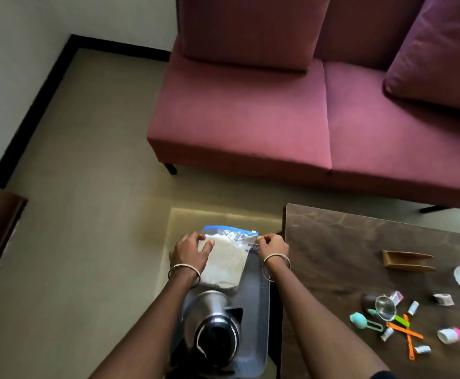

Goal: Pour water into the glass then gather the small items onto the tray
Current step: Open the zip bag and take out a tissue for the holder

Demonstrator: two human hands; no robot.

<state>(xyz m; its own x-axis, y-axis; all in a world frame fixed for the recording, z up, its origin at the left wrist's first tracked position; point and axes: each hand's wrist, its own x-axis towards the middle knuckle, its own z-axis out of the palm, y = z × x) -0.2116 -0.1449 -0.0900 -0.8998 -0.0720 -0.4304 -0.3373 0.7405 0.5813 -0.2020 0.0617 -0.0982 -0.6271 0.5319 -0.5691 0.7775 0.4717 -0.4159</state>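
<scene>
Left grip (190, 251) and right grip (272, 244) pinch the blue-zipped bag (227, 259) at opposite edges.

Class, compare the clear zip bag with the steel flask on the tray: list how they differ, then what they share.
The zip bag is clear plastic showing white contents; the steel flask is shiny and opaque, with a black top. The left hand and right hand hold the bag; no hand holds the flask. Both are over the grey tray.

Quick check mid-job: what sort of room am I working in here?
Most likely a home living room: a maroon sofa with a loose cushion, and a low dark wooden coffee table close in front of it.
</scene>
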